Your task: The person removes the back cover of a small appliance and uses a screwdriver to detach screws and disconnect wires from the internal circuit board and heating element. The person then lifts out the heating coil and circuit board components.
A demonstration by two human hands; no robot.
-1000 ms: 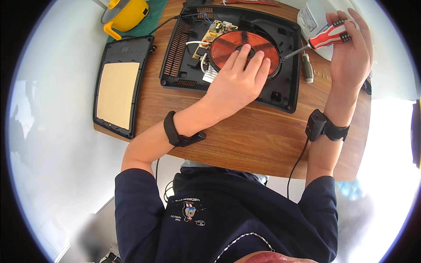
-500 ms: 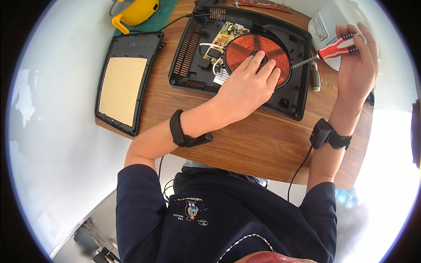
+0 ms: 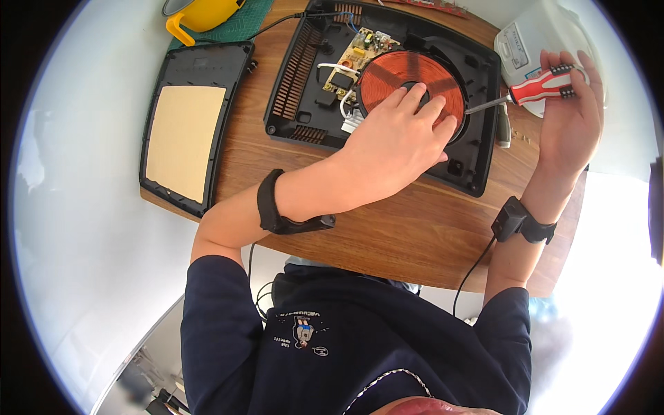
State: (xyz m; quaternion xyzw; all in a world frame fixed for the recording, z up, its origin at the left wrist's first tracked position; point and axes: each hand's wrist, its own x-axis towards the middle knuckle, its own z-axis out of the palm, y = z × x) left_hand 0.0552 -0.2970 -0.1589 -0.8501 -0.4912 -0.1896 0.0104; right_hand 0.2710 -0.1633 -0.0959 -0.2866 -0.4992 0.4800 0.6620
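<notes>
My left hand (image 3: pixel 401 145) lies palm down on a round copper coil (image 3: pixel 448 79), its fingers spread over the coil's middle and lower right. The coil sits in the open black housing (image 3: pixel 477 162) of what looks like an induction cooker. A circuit board (image 3: pixel 340 81) with white leads is on the coil's left. In my right hand (image 3: pixel 570 131) is a red and white screwdriver (image 3: pixel 536 88) with black grips, held nearly level. Its shaft points left, and the tip meets the coil's right edge. Whether it touches a screw there is too small to tell.
The black top panel (image 3: pixel 183 138) with a beige sheet lies at the left. A yellow pot (image 3: pixel 211 15) stands on a green mat (image 3: pixel 257 15). Right of the housing are a grey-handled tool (image 3: pixel 504 130), small screws (image 3: pixel 524 137) and a white container (image 3: pixel 515 52). A power cord (image 3: pixel 275 32) enters the housing.
The housing, screwdriver and right hand appear slightly further right in view, while the panel and pot have shifted left. My left hand has slid a little right and its thumb shows.
</notes>
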